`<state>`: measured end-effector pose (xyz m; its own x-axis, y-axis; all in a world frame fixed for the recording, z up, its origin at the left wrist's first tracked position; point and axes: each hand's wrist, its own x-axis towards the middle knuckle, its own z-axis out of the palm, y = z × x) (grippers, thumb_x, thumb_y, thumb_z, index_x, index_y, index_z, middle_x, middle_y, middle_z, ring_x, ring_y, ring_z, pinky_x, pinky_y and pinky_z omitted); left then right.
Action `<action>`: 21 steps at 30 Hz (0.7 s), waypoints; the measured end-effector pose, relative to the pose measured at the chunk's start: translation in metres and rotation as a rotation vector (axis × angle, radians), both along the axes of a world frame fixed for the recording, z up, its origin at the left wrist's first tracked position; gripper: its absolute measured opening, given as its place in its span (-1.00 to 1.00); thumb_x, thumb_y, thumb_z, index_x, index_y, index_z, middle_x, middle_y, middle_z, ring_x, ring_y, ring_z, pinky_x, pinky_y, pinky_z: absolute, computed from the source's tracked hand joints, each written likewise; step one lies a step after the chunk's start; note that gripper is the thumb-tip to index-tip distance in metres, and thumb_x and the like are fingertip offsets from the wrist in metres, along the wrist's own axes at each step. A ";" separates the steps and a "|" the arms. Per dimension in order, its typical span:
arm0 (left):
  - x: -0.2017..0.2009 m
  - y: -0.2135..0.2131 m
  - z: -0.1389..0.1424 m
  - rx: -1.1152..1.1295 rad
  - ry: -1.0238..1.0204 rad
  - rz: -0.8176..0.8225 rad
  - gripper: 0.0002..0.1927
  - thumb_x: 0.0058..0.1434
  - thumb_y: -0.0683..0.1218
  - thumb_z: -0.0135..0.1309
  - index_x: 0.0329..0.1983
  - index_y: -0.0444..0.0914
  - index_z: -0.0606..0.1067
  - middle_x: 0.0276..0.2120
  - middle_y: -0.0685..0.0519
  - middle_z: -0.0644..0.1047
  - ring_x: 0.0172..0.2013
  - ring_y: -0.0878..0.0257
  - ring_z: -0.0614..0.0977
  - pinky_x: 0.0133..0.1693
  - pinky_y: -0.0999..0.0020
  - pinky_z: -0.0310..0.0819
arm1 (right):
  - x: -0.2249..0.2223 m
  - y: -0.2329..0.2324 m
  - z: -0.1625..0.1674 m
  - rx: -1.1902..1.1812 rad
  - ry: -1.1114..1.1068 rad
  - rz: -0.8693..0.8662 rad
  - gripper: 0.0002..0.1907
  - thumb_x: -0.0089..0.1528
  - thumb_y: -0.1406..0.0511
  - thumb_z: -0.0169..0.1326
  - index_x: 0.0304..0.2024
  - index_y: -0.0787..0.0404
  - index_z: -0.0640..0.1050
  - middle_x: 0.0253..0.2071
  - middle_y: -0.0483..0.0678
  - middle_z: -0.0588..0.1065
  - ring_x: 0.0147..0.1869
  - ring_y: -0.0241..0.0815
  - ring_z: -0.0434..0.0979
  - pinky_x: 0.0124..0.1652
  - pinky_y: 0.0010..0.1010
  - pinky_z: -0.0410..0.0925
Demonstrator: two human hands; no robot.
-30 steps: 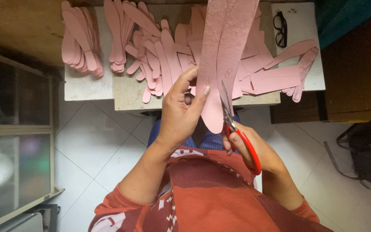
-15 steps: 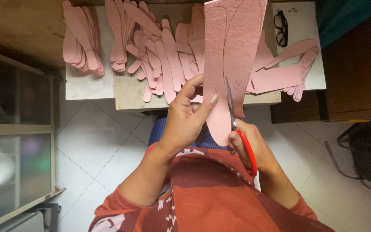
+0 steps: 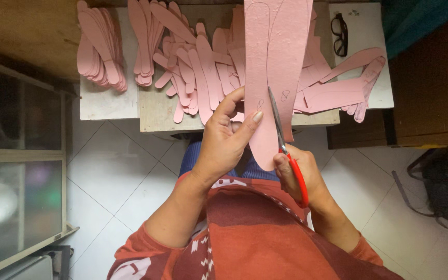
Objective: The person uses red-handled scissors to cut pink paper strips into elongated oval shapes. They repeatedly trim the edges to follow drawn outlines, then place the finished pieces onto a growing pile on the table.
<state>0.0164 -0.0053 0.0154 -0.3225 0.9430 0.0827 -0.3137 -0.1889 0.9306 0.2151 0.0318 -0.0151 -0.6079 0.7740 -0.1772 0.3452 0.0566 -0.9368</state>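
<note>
White tiled floor (image 3: 105, 171) below, a dark cabinet with glass panes (image 3: 16, 155) at left, a dark bag (image 3: 442, 181) on the floor at right. Far across the scene, one low bench (image 3: 105, 106) with a pale top, loaded with pink cut-outs.

Two neat stacks of pink sole-shaped pieces at far left: one (image 3: 99, 49) on the left end of the bench, a second (image 3: 143, 44) just right of it. Beside them a loose heap of pink pieces (image 3: 198, 72), too many and too overlapped to count. At right, a scatter of pink offcuts (image 3: 338, 88) reaching to the bench edge. One pair of black-framed glasses (image 3: 339, 33) at the far right of the bench, apart from the offcuts.

Nearer, one long pink sheet (image 3: 276, 52) held upright over the bench, with pencilled sole outlines on it, its rounded near end hanging between the two hands. Left hand (image 3: 224, 140) closed in a pinch grip on the sheet's left edge, thumb on the near face, fingers behind. Right hand (image 3: 302, 173) closed through the red handles of one pair of scissors (image 3: 286, 150), blades a little parted and biting into the sheet from its near end, just right of the left thumb. Sheet thus above and between both grips, touching each.
</note>
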 end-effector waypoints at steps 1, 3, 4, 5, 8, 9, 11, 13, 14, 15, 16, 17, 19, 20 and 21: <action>-0.001 0.000 0.000 -0.026 0.004 -0.004 -0.55 0.39 -0.22 0.09 0.34 -0.34 0.35 -0.03 -0.01 0.50 -0.14 0.42 0.58 -0.17 0.54 0.62 | 0.000 0.000 -0.001 -0.011 -0.013 -0.008 -0.50 0.36 0.00 -0.08 -0.49 0.23 0.40 -0.69 -0.19 0.31 -0.68 -0.40 0.31 -0.66 -0.50 0.25; -0.005 0.000 0.001 -0.078 0.012 -0.012 -0.55 0.36 -0.21 0.10 0.31 -0.32 0.36 -0.07 0.01 0.52 -0.21 0.41 0.61 -0.21 0.55 0.60 | 0.001 0.000 -0.003 -0.035 -0.040 -0.023 -0.51 0.35 0.00 -0.07 -0.49 0.23 0.39 -0.69 -0.19 0.30 -0.67 -0.40 0.29 -0.67 -0.50 0.24; -0.007 0.001 0.001 -0.043 0.045 0.011 -0.57 0.39 -0.21 0.10 0.30 -0.33 0.37 -0.06 0.02 0.53 -0.18 0.42 0.60 -0.17 0.55 0.60 | 0.002 0.001 -0.003 0.031 -0.043 0.011 -0.51 0.37 0.00 -0.08 -0.47 0.22 0.41 -0.69 -0.19 0.29 -0.66 -0.40 0.28 -0.64 -0.51 0.23; -0.009 0.003 0.001 -0.007 0.077 0.034 -0.59 0.41 -0.21 0.11 0.30 -0.33 0.38 -0.05 0.02 0.54 -0.14 0.43 0.59 -0.13 0.55 0.60 | 0.004 0.002 -0.003 0.097 -0.047 0.044 -0.52 0.38 0.00 -0.08 -0.46 0.21 0.42 -0.69 -0.20 0.28 -0.64 -0.40 0.26 -0.62 -0.51 0.22; -0.015 0.005 -0.001 0.011 0.093 0.065 -0.62 0.42 -0.21 0.12 0.28 -0.33 0.41 -0.07 0.04 0.55 -0.15 0.43 0.58 -0.14 0.55 0.60 | 0.008 0.004 -0.004 -0.049 -0.051 0.098 -0.56 0.37 0.05 -0.09 -0.44 0.24 0.42 -0.69 -0.16 0.29 -0.65 -0.36 0.27 -0.62 -0.47 0.23; -0.015 0.006 -0.003 0.002 0.083 0.067 -0.63 0.42 -0.21 0.12 0.26 -0.33 0.41 -0.08 0.04 0.55 -0.17 0.43 0.58 -0.17 0.54 0.60 | 0.009 0.004 -0.004 -0.156 -0.053 0.107 -0.58 0.36 0.08 -0.09 -0.44 0.25 0.41 -0.69 -0.14 0.30 -0.66 -0.34 0.28 -0.63 -0.45 0.24; -0.014 0.008 -0.005 0.059 0.074 0.056 -0.61 0.44 -0.22 0.12 0.31 -0.33 0.40 -0.06 0.03 0.54 -0.10 0.43 0.56 -0.08 0.53 0.59 | 0.013 0.007 0.001 -0.241 0.136 0.193 -0.63 0.40 0.16 -0.12 -0.40 0.28 0.40 -0.62 -0.13 0.34 -0.57 -0.33 0.35 -0.53 -0.44 0.31; -0.014 0.007 -0.007 0.068 0.037 0.045 -0.58 0.44 -0.23 0.12 0.34 -0.33 0.37 -0.06 0.02 0.53 -0.08 0.42 0.56 -0.06 0.52 0.60 | 0.012 0.007 0.005 -0.253 0.179 0.263 -0.70 0.38 0.21 -0.14 -0.33 0.30 0.43 -0.59 -0.10 0.39 -0.54 -0.31 0.42 -0.48 -0.44 0.36; -0.013 0.008 -0.007 0.056 0.003 0.036 -0.56 0.43 -0.24 0.12 0.35 -0.33 0.36 -0.07 0.02 0.52 -0.10 0.42 0.57 -0.08 0.51 0.61 | 0.010 0.009 0.007 -0.213 0.127 0.286 -0.73 0.34 0.23 -0.14 -0.27 0.31 0.47 -0.59 -0.08 0.43 -0.55 -0.31 0.45 -0.49 -0.44 0.38; -0.013 0.008 -0.007 0.044 -0.031 0.026 -0.54 0.42 -0.24 0.12 0.36 -0.32 0.34 -0.08 0.02 0.51 -0.12 0.42 0.58 -0.11 0.51 0.63 | 0.009 0.011 0.010 -0.172 0.075 0.308 -0.73 0.30 0.25 -0.14 -0.22 0.32 0.51 -0.60 -0.06 0.46 -0.56 -0.30 0.48 -0.49 -0.45 0.39; -0.012 0.008 -0.006 0.032 -0.037 0.024 -0.52 0.40 -0.24 0.11 0.36 -0.31 0.32 -0.09 0.01 0.52 -0.15 0.42 0.60 -0.14 0.51 0.63 | 0.007 0.011 0.012 -0.171 0.030 0.275 -0.73 0.29 0.26 -0.14 -0.20 0.32 0.51 -0.56 -0.05 0.47 -0.55 -0.26 0.48 -0.49 -0.42 0.40; -0.012 0.006 -0.005 0.019 -0.041 0.023 -0.50 0.38 -0.24 0.11 0.37 -0.30 0.30 -0.10 0.01 0.52 -0.18 0.42 0.61 -0.18 0.51 0.63 | 0.005 0.010 0.014 -0.170 -0.014 0.245 -0.73 0.27 0.26 -0.13 -0.17 0.32 0.50 -0.52 -0.04 0.47 -0.54 -0.22 0.48 -0.48 -0.39 0.40; -0.009 0.002 -0.002 -0.011 -0.034 0.019 -0.47 0.37 -0.24 0.10 0.38 -0.29 0.27 -0.12 0.02 0.51 -0.25 0.42 0.62 -0.25 0.53 0.61 | 0.002 0.011 0.015 -0.061 0.014 0.253 -0.73 0.28 0.28 -0.11 -0.11 0.35 0.47 -0.42 0.01 0.49 -0.44 -0.13 0.47 -0.38 -0.35 0.41; -0.005 -0.001 0.000 -0.030 -0.026 0.013 -0.47 0.36 -0.24 0.10 0.38 -0.28 0.27 -0.12 0.03 0.48 -0.28 0.43 0.62 -0.29 0.54 0.58 | 0.002 0.011 0.016 0.046 0.082 0.289 -0.72 0.29 0.29 -0.10 -0.06 0.39 0.46 -0.36 0.04 0.51 -0.36 -0.08 0.46 -0.28 -0.33 0.40; -0.002 -0.003 0.001 -0.047 -0.015 0.007 -0.46 0.36 -0.24 0.11 0.38 -0.28 0.27 -0.13 0.05 0.46 -0.32 0.43 0.61 -0.33 0.56 0.55 | 0.001 0.012 0.015 0.155 0.152 0.327 -0.70 0.31 0.31 -0.08 -0.02 0.42 0.44 -0.29 0.07 0.52 -0.27 -0.02 0.44 -0.19 -0.32 0.40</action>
<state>0.0141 -0.0079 0.0169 -0.3303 0.9433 0.0331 -0.3268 -0.1472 0.9336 0.2164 0.0438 0.0002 -0.8370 0.5459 0.0374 0.1437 0.2852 -0.9476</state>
